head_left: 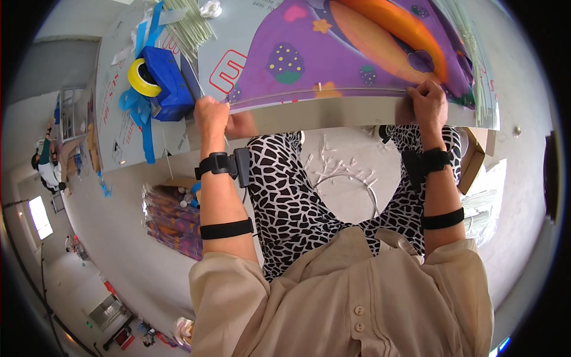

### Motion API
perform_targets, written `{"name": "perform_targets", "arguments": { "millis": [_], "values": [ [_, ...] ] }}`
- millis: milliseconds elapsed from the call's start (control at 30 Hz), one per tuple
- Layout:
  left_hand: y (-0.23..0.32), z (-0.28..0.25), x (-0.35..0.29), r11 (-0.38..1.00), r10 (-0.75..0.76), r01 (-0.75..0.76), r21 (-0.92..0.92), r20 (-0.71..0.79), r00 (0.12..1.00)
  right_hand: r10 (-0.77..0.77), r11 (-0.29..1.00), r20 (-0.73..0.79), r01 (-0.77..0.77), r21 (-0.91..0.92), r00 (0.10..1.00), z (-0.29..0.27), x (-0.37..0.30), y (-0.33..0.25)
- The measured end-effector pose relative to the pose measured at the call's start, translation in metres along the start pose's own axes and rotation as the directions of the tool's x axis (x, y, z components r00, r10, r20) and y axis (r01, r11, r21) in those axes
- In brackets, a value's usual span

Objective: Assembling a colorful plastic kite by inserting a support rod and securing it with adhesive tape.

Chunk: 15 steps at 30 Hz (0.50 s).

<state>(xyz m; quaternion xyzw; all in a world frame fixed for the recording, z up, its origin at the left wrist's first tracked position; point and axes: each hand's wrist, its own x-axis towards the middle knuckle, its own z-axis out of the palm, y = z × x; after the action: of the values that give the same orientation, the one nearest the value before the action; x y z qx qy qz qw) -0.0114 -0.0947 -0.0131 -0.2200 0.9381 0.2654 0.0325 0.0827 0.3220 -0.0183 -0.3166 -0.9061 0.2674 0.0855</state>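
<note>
A purple printed sheet (264, 68) with strawberries, stars and a large orange shape lies on the table before me. Its near edge runs straight between my hands, with a thin pale line along it. At the left end of that edge my left hand (211, 119) is closed, fingertips pinched at the sheet's corner; what exactly lies between them is partly hidden. My right hand (429, 104) pinches the near edge towards the right, below the orange part. Both hands rest by a shiny metal strip (321, 114) along the table's front.
Left of the sheet stands a blue tape dispenser (168, 83) with a yellow roll (143, 77). Blue tape strips (147, 137) hang nearby. Thin pale rods (189, 27) lie behind. Below are a white branched ring (351, 175), a cardboard box (473, 154) and plastic-wrapped printed pieces (169, 223).
</note>
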Motion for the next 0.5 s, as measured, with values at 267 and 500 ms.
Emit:
{"name": "perform_targets", "arguments": {
  "millis": [267, 500],
  "values": [
    [0.043, 0.022, -0.092, 0.580, 0.804, -0.745, 0.329, -0.084, 0.588, -0.569, 0.810, -0.190, 0.585, 0.038, 0.800, 0.019, -0.048, -0.028],
    [0.069, 0.063, -0.139, 0.658, 0.642, -0.697, 0.285, 0.271, 0.717, -0.690, 0.697, 0.216, 0.715, -0.056, 0.690, 0.049, -0.094, -0.068]
  ]
}}
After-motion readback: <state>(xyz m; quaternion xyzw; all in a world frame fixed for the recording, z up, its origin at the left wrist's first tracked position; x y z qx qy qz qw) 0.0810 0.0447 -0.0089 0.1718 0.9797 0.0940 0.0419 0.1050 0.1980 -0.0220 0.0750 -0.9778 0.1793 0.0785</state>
